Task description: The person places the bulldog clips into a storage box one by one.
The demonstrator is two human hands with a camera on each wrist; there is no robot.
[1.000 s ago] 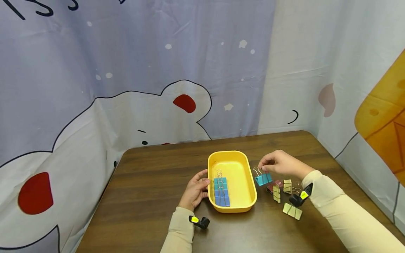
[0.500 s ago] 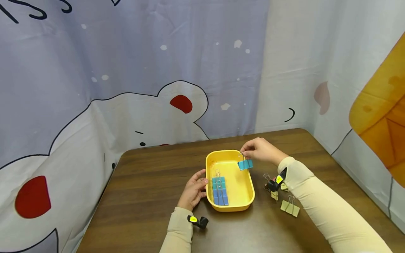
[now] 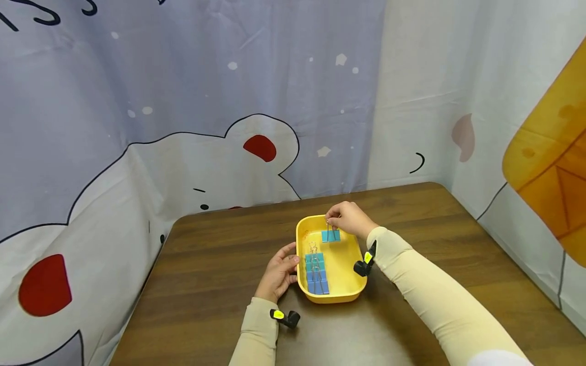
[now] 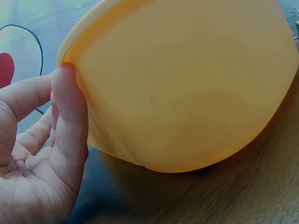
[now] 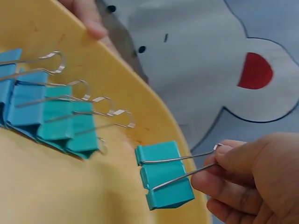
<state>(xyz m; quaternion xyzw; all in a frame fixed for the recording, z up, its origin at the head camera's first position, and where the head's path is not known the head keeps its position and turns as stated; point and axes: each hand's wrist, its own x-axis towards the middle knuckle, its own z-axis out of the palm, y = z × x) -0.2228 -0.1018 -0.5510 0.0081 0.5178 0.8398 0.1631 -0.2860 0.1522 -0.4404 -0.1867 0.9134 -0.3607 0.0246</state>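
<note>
My right hand (image 3: 351,219) pinches a teal binder clip (image 3: 330,236) by its wire handles, thumb against fingers. In the head view the clip hangs over the far end of the yellow tray (image 3: 341,297); the right wrist view shows its teal body (image 5: 164,175) close to the tray wall. My left hand (image 3: 277,272) grips the tray's left rim, its thumb at the edge; from the left wrist, the fingers meet the outer wall (image 4: 187,93). Along the tray's left side lie several binder clips in a row, teal ones (image 3: 314,262) farther off and blue ones (image 3: 318,283) nearer.
The tray stands on a brown wooden table (image 3: 220,264). A printed curtain (image 3: 206,168) rises behind the table's far edge. My right forearm (image 3: 439,284) crosses the table's right part. At the left wrist view's right edge, a bit of another clip (image 4: 297,28) shows.
My right hand has carried the teal clip leftward from the table over the tray's far end. The right sleeve now covers the loose clips on the table. My left hand stays on the rim.
</note>
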